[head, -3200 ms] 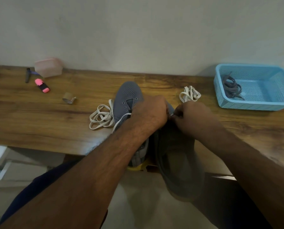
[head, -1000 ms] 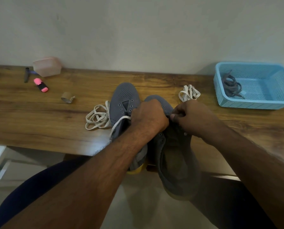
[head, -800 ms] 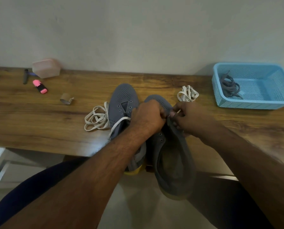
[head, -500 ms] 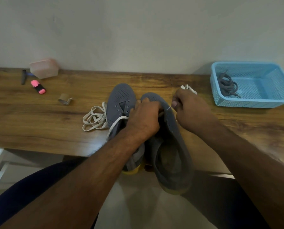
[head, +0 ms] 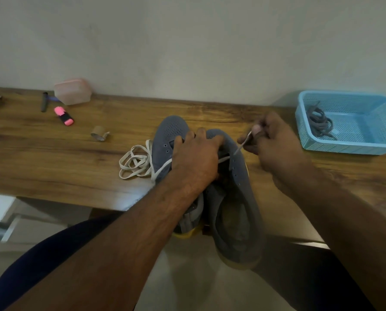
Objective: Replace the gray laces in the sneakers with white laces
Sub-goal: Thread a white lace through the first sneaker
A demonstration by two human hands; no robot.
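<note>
Lacing was under way on the right-hand gray sneaker (head: 237, 198), tilted over the wooden table (head: 52, 158) edge beside its pair. The right hand (head: 275, 151) pinched a white lace (head: 243, 144) taut from an eyelet; the left hand (head: 196, 158) clamped the upper. Advisable: steady pull, lace flat, untwisted. Removed gray laces (head: 320, 123) lay in the blue basket (head: 344, 149). No legible writing.

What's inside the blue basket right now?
A bundle of gray laces lies in the blue basket, toward its left side. The rest of its floor shows bare; the near wall hides a strip of it.
</note>
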